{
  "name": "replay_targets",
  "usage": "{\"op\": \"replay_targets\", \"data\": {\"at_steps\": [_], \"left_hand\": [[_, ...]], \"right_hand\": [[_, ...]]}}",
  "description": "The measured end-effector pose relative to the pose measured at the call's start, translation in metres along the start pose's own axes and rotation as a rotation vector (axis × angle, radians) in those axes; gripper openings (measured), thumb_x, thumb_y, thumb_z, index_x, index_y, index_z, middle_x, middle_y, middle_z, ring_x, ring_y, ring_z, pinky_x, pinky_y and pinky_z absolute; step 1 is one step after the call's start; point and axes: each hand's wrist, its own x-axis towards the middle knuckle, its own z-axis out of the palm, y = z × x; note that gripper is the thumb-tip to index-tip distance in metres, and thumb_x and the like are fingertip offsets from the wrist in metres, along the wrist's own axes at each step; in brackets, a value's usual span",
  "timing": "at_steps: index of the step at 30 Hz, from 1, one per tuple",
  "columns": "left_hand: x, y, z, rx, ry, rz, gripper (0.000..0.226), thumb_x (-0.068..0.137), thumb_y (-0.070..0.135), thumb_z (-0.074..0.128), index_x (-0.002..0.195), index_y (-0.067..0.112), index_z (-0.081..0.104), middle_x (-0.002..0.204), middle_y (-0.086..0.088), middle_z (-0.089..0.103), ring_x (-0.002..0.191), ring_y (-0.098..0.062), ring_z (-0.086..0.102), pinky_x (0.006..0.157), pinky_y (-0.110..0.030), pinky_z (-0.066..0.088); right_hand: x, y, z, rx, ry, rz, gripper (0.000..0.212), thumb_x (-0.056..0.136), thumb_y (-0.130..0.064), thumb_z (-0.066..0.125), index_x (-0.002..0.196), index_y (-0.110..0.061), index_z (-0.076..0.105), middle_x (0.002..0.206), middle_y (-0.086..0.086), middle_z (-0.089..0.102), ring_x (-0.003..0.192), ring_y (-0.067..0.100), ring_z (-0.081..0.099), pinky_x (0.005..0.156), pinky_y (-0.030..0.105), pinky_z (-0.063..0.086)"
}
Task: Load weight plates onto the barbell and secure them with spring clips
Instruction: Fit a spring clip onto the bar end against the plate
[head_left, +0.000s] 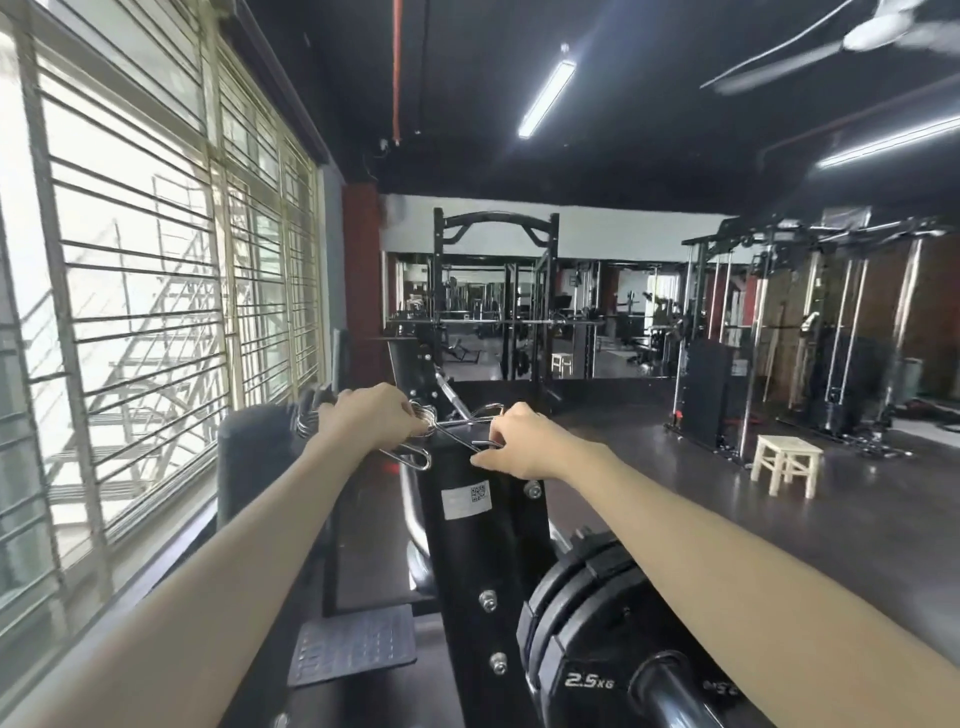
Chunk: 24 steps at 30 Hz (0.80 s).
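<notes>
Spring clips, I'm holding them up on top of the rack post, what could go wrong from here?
1. The spring clips look hooked together between your left hand and right hand; pulling them apart could pinch fingers.
2. The plates on the barbell sleeve show no clip yet, so they might slide.

Black upright (483, 545) directly under hands; loaded plates (587, 618) crowd lower right; open floor (675, 493) right.

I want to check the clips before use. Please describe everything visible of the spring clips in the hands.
The spring clips are bare, shiny steel wire with looped handles. They look tangled, crossing between the hands above the black rack. The left hand grips the coil end; the right hand pinches a handle. One loop hangs free below the left hand.
</notes>
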Motion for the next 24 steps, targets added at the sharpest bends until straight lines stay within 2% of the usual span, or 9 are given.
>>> {"op": "replay_targets", "data": {"at_steps": [3,7,9,11,14,17,20,22,24], "left_hand": [[0.01,0.0,0.004,0.05,0.002,0.011,0.019,0.077,0.051,0.066,0.083,0.035,0.074,0.102,0.004,0.074,0.114,-0.027,0.056,0.106,-0.05,0.038],[0.009,0.006,0.005,0.058,0.086,0.056,0.016,0.085,0.045,0.068,0.083,0.03,0.074,0.088,0.007,0.073,0.105,-0.022,0.063,0.103,-0.044,0.04],[0.01,0.015,0.004,-0.126,0.135,0.087,0.014,0.086,0.046,0.068,0.082,0.032,0.065,0.09,0.009,0.068,0.089,-0.019,0.066,0.093,-0.04,0.051],[0.008,0.03,0.002,-0.419,0.185,0.065,0.025,0.087,0.048,0.066,0.095,0.027,0.055,0.102,0.003,0.06,0.078,-0.02,0.064,0.078,-0.036,0.055],[0.0,0.059,0.001,-0.837,0.258,0.035,0.043,0.088,0.052,0.062,0.112,0.021,0.045,0.115,-0.005,0.054,0.092,-0.027,0.067,0.084,-0.046,0.058],[-0.022,0.088,-0.001,-1.22,0.073,-0.027,0.047,0.099,0.05,0.05,0.117,0.008,0.055,0.109,-0.009,0.066,0.076,-0.019,0.068,0.071,-0.038,0.061],[-0.06,0.113,-0.003,-1.295,-0.124,-0.021,0.044,0.102,0.047,0.048,0.108,0.006,0.062,0.101,-0.012,0.064,0.074,-0.022,0.065,0.064,-0.038,0.061],[-0.091,0.128,0.001,-1.268,-0.125,0.03,0.037,0.103,0.042,0.049,0.108,0.007,0.06,0.105,-0.013,0.062,0.077,-0.023,0.066,0.058,-0.036,0.061],[-0.128,0.144,0.01,-1.225,-0.038,0.063,0.033,0.102,0.041,0.05,0.104,0.01,0.061,0.105,-0.014,0.065,0.082,-0.026,0.071,0.052,-0.032,0.058]], "right_hand": [[0.004,-0.001,0.002,-0.106,0.0,-0.002,0.04,0.101,-0.05,0.049,0.114,-0.016,0.066,0.136,0.015,0.042,0.125,0.037,0.046,0.104,0.047,0.043],[-0.005,0.001,0.002,-0.038,0.097,-0.025,0.033,0.102,-0.048,0.049,0.102,-0.022,0.069,0.139,0.005,0.045,0.133,0.028,0.036,0.103,0.048,0.043],[-0.012,0.008,0.002,0.005,0.213,-0.041,0.032,0.103,-0.046,0.048,0.097,-0.021,0.069,0.133,0.001,0.048,0.13,0.025,0.037,0.101,0.047,0.045],[-0.019,0.018,0.002,0.043,0.339,-0.055,0.035,0.103,-0.044,0.05,0.104,-0.017,0.073,0.128,0.0,0.05,0.126,0.024,0.039,0.101,0.046,0.046],[-0.039,0.037,0.002,0.061,0.552,-0.099,0.033,0.102,-0.039,0.054,0.108,-0.013,0.074,0.122,0.002,0.054,0.12,0.023,0.042,0.096,0.039,0.048],[-0.071,0.057,0.004,-0.028,0.727,-0.157,0.028,0.098,-0.038,0.061,0.101,-0.015,0.076,0.119,0.004,0.059,0.117,0.026,0.047,0.087,0.037,0.054],[-0.113,0.076,0.003,-0.146,0.777,-0.16,0.024,0.095,-0.038,0.066,0.096,-0.018,0.078,0.127,0.008,0.059,0.122,0.03,0.049,0.089,0.041,0.056],[-0.15,0.084,0.0,-0.114,0.74,-0.121,0.029,0.093,-0.045,0.066,0.112,-0.025,0.074,0.14,0.007,0.05,0.133,0.029,0.04,0.101,0.039,0.05],[-0.187,0.092,-0.001,0.116,0.555,-0.034,0.07,0.084,-0.066,0.065,0.143,-0.032,0.05,0.151,0.001,0.033,0.141,0.021,0.027,0.112,0.033,0.031]]}}
